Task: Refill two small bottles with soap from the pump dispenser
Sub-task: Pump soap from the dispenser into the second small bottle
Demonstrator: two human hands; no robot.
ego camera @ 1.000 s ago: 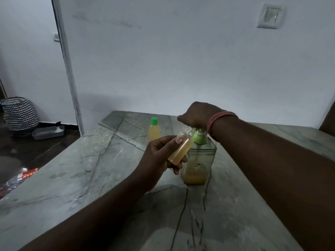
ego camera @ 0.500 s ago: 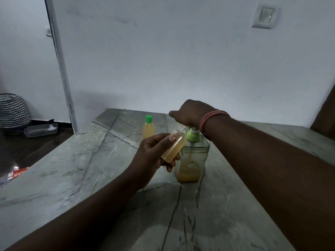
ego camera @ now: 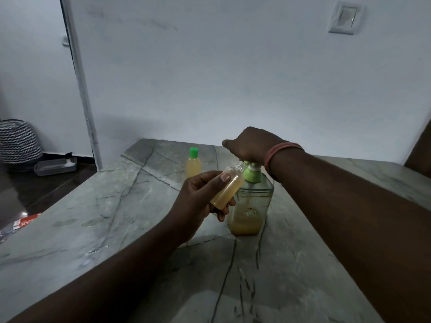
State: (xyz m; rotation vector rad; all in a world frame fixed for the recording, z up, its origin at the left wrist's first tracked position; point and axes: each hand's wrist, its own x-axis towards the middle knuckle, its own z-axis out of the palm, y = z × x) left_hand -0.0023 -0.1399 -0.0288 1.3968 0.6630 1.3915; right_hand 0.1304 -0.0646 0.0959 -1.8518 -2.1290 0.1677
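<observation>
The clear pump dispenser (ego camera: pixel 253 203) with a green collar stands mid-table, holding a low layer of yellow soap. My right hand (ego camera: pixel 249 144) lies closed over its pump head, which is hidden beneath it. My left hand (ego camera: pixel 200 199) holds a small uncapped bottle (ego camera: pixel 227 188), mostly full of yellow soap and tilted so its mouth meets the spout under my right hand. A second small bottle (ego camera: pixel 193 164) with a green cap stands upright behind, to the left of the dispenser.
The grey marble table (ego camera: pixel 116 217) ends against a white wall. On the dark floor at left are a zigzag-patterned basket (ego camera: pixel 17 141), a flat grey tray (ego camera: pixel 54 167) and a red-printed packet (ego camera: pixel 23 222). A wall switch (ego camera: pixel 346 17) sits high right.
Hands, bottle and dispenser keep the same pose against each other. The view has shifted slightly as my head moved; the pump collar looks about equally low.
</observation>
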